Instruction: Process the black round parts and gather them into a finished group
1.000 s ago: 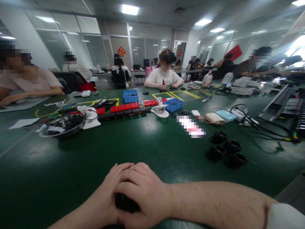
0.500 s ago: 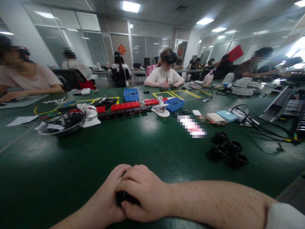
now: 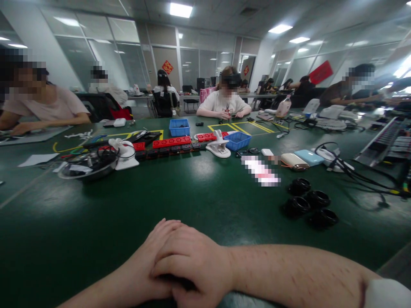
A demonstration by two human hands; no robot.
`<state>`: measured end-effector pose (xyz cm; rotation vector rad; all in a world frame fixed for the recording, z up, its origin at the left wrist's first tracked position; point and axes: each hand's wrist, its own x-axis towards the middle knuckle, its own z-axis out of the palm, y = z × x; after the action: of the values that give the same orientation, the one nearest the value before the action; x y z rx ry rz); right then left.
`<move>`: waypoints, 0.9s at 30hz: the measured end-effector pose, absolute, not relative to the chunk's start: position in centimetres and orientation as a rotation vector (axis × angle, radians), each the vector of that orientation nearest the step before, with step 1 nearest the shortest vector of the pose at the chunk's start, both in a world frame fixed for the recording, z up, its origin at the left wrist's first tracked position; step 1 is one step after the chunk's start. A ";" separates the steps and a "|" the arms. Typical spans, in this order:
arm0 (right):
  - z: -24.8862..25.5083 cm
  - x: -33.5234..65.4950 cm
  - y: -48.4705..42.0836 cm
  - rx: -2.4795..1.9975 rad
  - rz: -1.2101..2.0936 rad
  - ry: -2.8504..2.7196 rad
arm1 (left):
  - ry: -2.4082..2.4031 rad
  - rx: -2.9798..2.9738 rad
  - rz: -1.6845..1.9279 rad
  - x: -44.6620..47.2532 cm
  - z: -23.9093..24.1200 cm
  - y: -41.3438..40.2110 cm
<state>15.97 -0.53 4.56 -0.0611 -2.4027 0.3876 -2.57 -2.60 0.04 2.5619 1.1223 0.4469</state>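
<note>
My right hand (image 3: 194, 261) lies on top of my left hand (image 3: 146, 265) at the near edge of the green table (image 3: 199, 192). Both hands are closed together, fingers wrapped over one another. Between them only a dark sliver of a small black object (image 3: 181, 281) shows; most of it is hidden under the right palm. My right forearm reaches in from the right, my left forearm from the lower left.
Several black rings (image 3: 310, 204) lie to the right in front of me. Further off are power banks (image 3: 293, 161), cables (image 3: 349, 171), blue bins (image 3: 237, 140), red and black power strips (image 3: 170, 146), a white clamp (image 3: 218, 146) and a bowl of wires (image 3: 88, 164). Other people sit around the table.
My hands have closed tighter over the black object, which showed more clearly before. The view has shifted slightly; the hands stay in the same place.
</note>
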 end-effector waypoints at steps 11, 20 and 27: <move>4.3 16.0 -1.0 -0.512 0.386 -2.422 | 1.390 2.515 0.513 -1.6 0.2 -3.9; 4.2 15.9 -0.7 -0.179 0.424 -2.396 | 1.197 2.400 0.501 -2.2 1.3 -3.0; 4.5 15.9 -0.8 0.029 0.417 -2.616 | 1.092 2.434 0.389 -2.8 1.9 -2.9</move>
<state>15.95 -0.84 4.54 0.0290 -2.6160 0.4166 -2.81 -2.90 1.90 2.4344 1.0920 0.3885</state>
